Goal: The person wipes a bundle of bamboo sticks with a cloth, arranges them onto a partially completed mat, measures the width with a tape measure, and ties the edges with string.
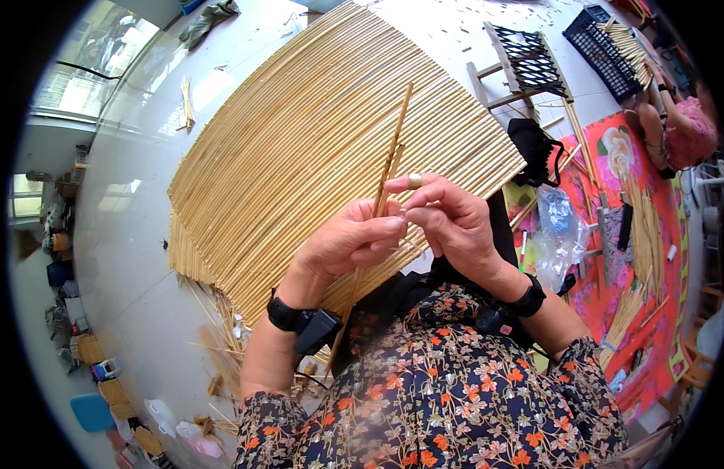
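In front of my body my left hand (348,238) is closed around a couple of thin brown reed sticks (398,133). One stick rises well above the fist, and its lower end runs down past my wrist. Close beside it, my right hand (461,227) has thumb and fingertips pinched together near my left thumb. Whatever lies in that pinch is too small to make out. Below and beyond both hands spreads a large mat (299,148) of reeds laid side by side, its near edge at my lap.
Loose reeds lie on the pale floor at lower left. To the right are a wooden stool (526,59), a black crate (600,51) of sticks, a clear plastic bag (561,234) and a red floral sheet (612,313) with reed bundles. Another person (686,133) sits at far right.
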